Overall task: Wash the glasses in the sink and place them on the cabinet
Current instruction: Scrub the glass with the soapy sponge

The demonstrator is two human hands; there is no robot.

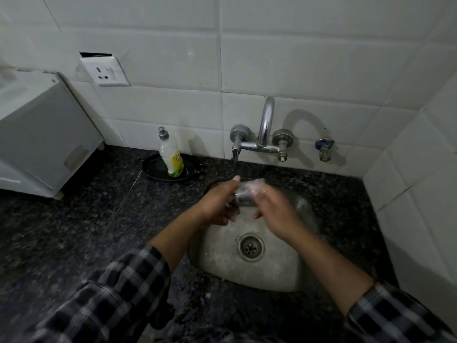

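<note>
Washing looks midway to me: my left hand (217, 206) and right hand (274, 211) each have a grip clenched around one soapy glass (247, 194) over the sink (291, 276), with rinsing and the move to the cabinet left.

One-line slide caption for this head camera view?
Both hands hold a soapy glass over the steel sink.

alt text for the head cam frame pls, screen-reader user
Two bare hands, left hand and right hand, hold a soapy clear glass over a round-cornered steel sink. A yellow-green dish soap bottle stands behind on the dark speckled stone counter.
</note>
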